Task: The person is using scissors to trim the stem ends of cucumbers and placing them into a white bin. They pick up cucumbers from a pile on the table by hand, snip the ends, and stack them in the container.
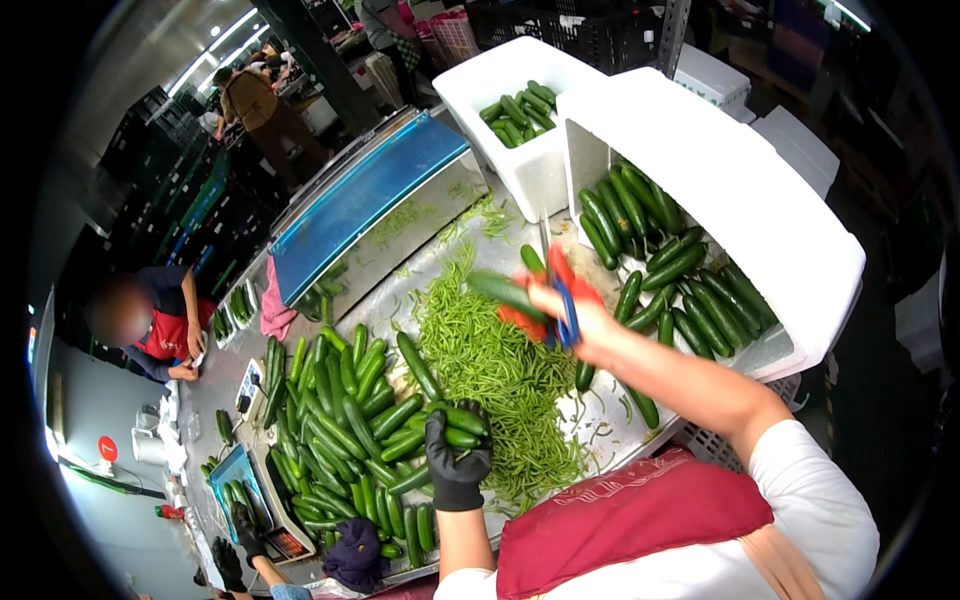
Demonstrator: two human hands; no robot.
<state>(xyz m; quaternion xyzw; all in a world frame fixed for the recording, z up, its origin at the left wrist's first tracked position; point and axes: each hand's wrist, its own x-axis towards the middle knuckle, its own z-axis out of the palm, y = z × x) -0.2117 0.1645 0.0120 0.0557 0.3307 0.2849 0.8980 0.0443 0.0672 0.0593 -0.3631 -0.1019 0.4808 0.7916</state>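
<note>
My left hand [459, 457], in a black glove, is closed around cucumbers [457, 418] at the edge of a large cucumber pile [352, 420]. My right hand [574, 307], blurred, holds scissors with blue handles [566, 319], their blades pointing up and away. A blurred cucumber [502, 291] is at its fingers, along with something red, perhaps a glove part or another handle. Below lie cut green pieces, heaped like thin beans [487, 360]; I cannot tell exactly what they are. More cucumbers [675, 262] lie in and before a tipped white foam box [817, 300] on the right.
A second foam box [510, 172] with cucumbers stands at the back, beside a metal unit with a blue top [367, 217]. At the lower left, a co-worker's gloved hands [244, 525] are by a scale [289, 544] with a blue tray. Another person [169, 330] stands across the table.
</note>
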